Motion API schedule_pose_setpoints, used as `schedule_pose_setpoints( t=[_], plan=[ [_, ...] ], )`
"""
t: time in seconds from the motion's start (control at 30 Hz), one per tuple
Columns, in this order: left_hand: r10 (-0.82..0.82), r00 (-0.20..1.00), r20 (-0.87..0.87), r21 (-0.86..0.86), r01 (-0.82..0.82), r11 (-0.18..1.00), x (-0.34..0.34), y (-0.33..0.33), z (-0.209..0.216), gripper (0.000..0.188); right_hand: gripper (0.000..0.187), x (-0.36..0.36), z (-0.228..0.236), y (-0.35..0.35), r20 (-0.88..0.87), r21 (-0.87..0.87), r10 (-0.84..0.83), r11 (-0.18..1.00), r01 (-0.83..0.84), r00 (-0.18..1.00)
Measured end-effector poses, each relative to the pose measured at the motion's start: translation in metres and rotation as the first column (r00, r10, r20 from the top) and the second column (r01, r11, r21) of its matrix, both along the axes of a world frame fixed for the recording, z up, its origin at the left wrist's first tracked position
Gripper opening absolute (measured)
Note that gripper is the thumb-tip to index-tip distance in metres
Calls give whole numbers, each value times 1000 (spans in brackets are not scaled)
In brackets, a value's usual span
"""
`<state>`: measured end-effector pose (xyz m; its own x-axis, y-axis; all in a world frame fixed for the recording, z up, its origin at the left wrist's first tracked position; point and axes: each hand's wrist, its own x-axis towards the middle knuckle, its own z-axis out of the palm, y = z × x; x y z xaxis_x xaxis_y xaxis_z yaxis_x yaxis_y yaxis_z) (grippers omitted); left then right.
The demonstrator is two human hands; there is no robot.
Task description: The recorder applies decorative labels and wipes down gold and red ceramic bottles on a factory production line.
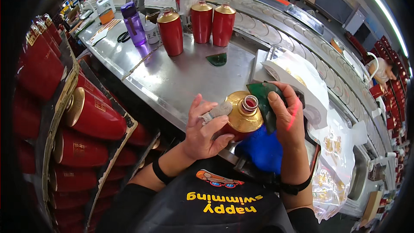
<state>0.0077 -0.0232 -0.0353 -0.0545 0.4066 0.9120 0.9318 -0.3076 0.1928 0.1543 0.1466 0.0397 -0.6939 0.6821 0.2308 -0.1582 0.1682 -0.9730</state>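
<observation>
Close beneath the camera, a person's left hand point(202, 129) grips a red bottle with a gold shoulder point(243, 116), a grey rag point(217, 110) pressed against it under the fingers, at the near edge of the steel worktop point(189, 77). Their right hand point(286, 118) is closed on a dark green film piece point(261, 97) beside the bottle's open neck. Three more red bottles point(200, 23) stand upright farther back, near a purple drinking bottle point(133, 23). Stacked red bottles point(92, 114) lie in cardboard trays at left.
</observation>
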Motion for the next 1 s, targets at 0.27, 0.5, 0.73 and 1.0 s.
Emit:
schedule_pose_setpoints(
  t=[0.27, 0.5, 0.73, 1.0],
  plan=[
    [-229, 848, 477, -128, 325, 937, 1, 17, 22, 102, 22, 20, 26, -5, -69, 704, -190, 686, 183, 979],
    [-217, 811, 543, -281, 420, 863, -5, 23, 20, 102, 31, 36, 52, -20, 175, 927, 146, 309, -213, 974],
    [-228, 801, 553, -250, 420, 872, -5, 24, 21, 103, 32, 30, 49, -26, 77, 934, 145, 335, -122, 986],
    [-275, 708, 650, -185, 499, 847, -3, 24, 10, 122, 37, 27, 25, -26, 14, 942, 105, 332, -49, 994]
  ],
)
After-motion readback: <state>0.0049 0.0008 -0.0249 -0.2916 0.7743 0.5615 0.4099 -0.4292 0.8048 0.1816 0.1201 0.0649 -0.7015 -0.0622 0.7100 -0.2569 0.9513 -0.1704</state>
